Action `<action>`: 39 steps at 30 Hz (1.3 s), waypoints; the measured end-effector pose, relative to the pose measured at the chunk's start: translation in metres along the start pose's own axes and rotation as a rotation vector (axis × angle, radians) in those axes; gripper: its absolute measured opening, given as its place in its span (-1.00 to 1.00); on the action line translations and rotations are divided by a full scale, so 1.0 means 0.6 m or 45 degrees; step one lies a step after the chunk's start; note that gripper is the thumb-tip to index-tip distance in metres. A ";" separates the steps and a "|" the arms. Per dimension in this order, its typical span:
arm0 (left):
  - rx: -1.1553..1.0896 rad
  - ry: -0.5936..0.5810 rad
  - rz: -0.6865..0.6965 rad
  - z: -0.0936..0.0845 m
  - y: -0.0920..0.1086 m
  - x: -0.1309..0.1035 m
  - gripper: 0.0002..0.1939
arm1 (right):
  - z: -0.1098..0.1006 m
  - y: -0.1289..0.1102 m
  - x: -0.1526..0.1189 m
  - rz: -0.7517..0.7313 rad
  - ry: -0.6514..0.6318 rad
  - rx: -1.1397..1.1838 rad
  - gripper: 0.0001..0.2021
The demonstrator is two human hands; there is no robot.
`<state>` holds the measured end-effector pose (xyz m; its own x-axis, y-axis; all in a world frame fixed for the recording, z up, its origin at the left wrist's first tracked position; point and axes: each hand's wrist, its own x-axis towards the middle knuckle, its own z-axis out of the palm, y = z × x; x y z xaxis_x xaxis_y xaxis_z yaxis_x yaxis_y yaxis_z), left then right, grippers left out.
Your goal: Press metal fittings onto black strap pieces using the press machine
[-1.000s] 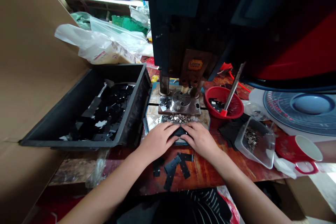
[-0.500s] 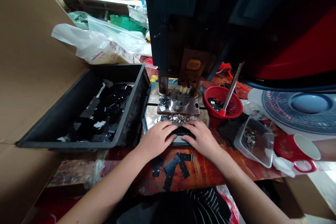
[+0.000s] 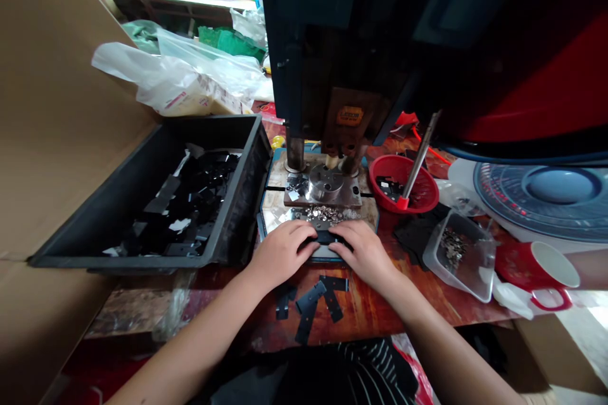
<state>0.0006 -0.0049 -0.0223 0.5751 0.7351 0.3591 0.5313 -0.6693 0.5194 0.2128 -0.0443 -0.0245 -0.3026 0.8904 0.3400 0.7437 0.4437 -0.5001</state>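
Note:
My left hand point(image 3: 284, 247) and my right hand point(image 3: 361, 245) rest at the front of the press bed point(image 3: 275, 205). Between them is a flat black plate point(image 3: 325, 237); the fingers and thumb of each hand close on one end of it. Just beyond the fingertips lies a heap of small shiny metal pieces point(image 3: 323, 214). Behind the heap stands a round steel die point(image 3: 325, 182) on a metal block, under the press ram point(image 3: 349, 120). Several black plates point(image 3: 311, 304) lie loosely on the table nearer my body.
At left stands a large black bin point(image 3: 209, 259) of dark plates. To the right are a red basket point(image 3: 430, 193) with a metal rod leaning in it, a clear plastic tub point(image 3: 479, 285) of small metal parts, a red mug point(image 3: 517, 269) and a blue round-topped object point(image 3: 551, 196).
The black plate between my hands has shifted slightly toward my body, and a strip of it now shows between the thumbs. Both hands stay in nearly the same place.

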 end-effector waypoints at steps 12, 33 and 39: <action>-0.026 0.052 0.017 -0.006 0.003 -0.001 -0.89 | -0.036 -0.007 0.063 -0.003 -0.133 -0.102 -0.82; -0.042 -0.034 0.010 -0.004 -0.002 -0.004 -0.94 | -0.037 -0.002 0.122 -0.107 -0.251 -0.064 -0.82; -0.061 -0.017 -0.002 -0.005 -0.001 -0.003 -0.93 | -0.029 0.032 0.157 0.246 0.266 0.221 -0.82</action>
<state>-0.0027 -0.0055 -0.0209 0.5830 0.7342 0.3479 0.5016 -0.6621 0.5567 0.2087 0.0464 0.0119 -0.0237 0.9276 0.3728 0.6571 0.2955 -0.6935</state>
